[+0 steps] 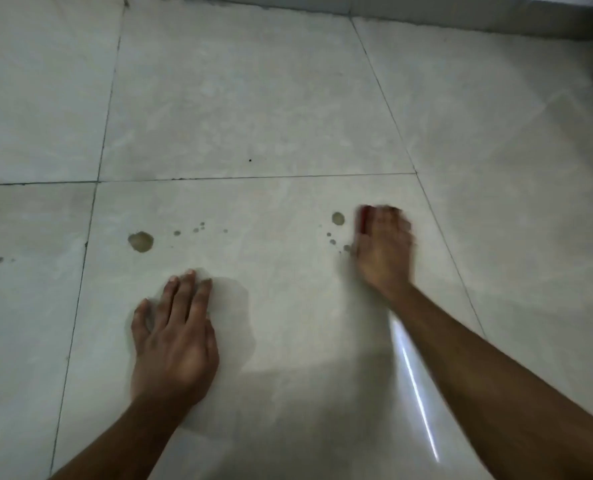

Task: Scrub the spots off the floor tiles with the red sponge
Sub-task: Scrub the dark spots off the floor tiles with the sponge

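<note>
Your small red sponge (363, 219) is lying mostly hidden, only its left edge showing, on the pale glossy floor tiles (281, 216) beside round brownish spots (337, 218).

2 bare forearms, no sleeves, watch or rings; left hand (175, 336) sharp with short nails, right hand (385, 247) motion-blurred.

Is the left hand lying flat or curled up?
Flat: the left hand rests palm-down on the floor tile, fingers straight.

Indoor room — pale floor tiles (253, 98)
</note>
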